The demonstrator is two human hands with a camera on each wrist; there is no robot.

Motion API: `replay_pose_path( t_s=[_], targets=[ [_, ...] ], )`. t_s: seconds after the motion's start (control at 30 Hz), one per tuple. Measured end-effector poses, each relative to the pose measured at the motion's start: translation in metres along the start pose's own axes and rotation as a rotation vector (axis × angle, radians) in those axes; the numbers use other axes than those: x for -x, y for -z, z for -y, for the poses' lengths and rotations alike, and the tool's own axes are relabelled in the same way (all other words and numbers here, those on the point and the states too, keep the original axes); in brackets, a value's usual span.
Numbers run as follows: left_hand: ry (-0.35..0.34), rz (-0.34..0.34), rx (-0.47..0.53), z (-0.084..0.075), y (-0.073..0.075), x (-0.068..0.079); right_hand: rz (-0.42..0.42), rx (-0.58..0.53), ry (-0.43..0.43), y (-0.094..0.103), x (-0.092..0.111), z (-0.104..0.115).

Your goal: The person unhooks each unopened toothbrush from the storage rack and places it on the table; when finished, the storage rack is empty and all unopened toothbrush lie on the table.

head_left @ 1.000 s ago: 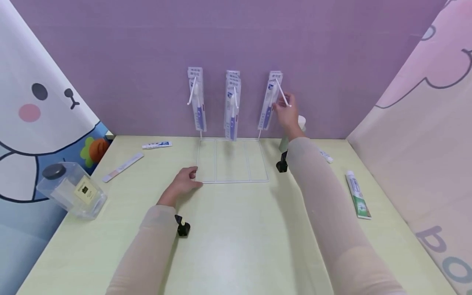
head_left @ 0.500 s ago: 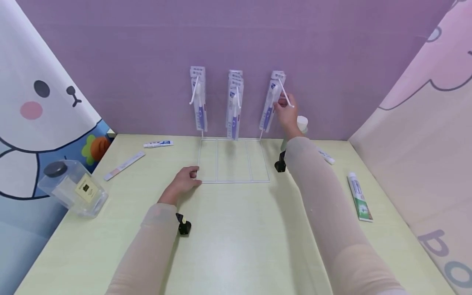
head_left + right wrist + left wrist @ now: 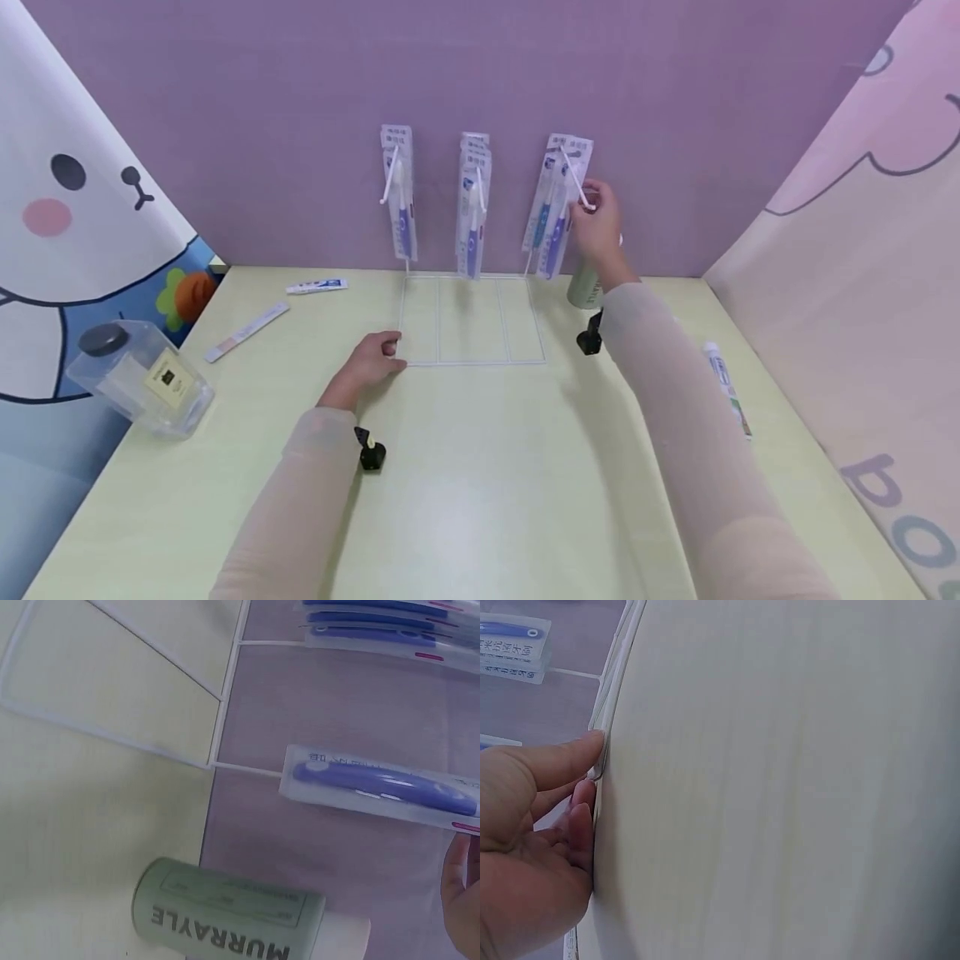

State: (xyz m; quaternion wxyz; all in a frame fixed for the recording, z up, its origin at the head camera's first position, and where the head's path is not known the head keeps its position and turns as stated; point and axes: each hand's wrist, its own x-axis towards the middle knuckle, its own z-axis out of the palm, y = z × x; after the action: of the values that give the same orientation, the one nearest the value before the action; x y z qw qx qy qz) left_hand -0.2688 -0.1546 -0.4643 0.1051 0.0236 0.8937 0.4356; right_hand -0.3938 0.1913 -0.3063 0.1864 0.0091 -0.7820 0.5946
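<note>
On the right hook of a white wire rack [image 3: 487, 364], my right hand [image 3: 602, 225] pinches the edge of a packaged toothbrush [image 3: 555, 242] with a purple-blue handle. That same pack [image 3: 382, 789] shows in the right wrist view, with fingertips at its lower edge. Just behind it on the hook hangs another packaged toothbrush [image 3: 538, 223] with a teal handle. My left hand [image 3: 367, 358] grips the rack's front left corner at table level, its thumb [image 3: 574, 759] across the wire. More packaged toothbrushes hang on the middle hook [image 3: 482, 193] and the left hook [image 3: 389, 177].
A green bottle [image 3: 583, 289] stands behind my right wrist. Toothpaste tubes lie at back left [image 3: 317, 286] and far right [image 3: 726, 385]. A slim box [image 3: 247, 332] and a clear container [image 3: 142, 379] with a dark lid are at the left. A purple backdrop [image 3: 300, 100] rises behind the rack.
My right hand has moved right with the front toothbrush pack, fanning it away from the teal one behind, which now shows. The left hand keeps its hold on the corner.
</note>
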Motion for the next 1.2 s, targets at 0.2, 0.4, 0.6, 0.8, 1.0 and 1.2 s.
replay_pose_path(
  t_s=[0.2,0.4,0.6,0.8,1.0,1.2],
  targets=[
    [0.007,0.007,0.007,0.000,-0.001,0.000,-0.003,-0.086,-0.054,0.032,0.016,0.008],
    [0.040,0.014,0.017,-0.001,0.001,0.000,0.090,-0.151,-0.076,0.062,0.039,-0.004],
    [0.025,0.017,0.018,-0.002,0.001,-0.001,0.244,-0.121,-0.184,0.079,0.063,-0.026],
    [0.031,0.016,0.018,-0.003,0.002,0.000,0.419,-0.098,-0.304,0.081,0.082,-0.064],
    [0.035,0.018,0.011,-0.004,0.002,0.001,0.532,-0.067,-0.398,0.076,0.096,-0.101],
    [0.039,0.011,0.005,-0.003,0.001,0.001,0.557,-0.026,-0.457,0.072,0.101,-0.124]
  ],
)
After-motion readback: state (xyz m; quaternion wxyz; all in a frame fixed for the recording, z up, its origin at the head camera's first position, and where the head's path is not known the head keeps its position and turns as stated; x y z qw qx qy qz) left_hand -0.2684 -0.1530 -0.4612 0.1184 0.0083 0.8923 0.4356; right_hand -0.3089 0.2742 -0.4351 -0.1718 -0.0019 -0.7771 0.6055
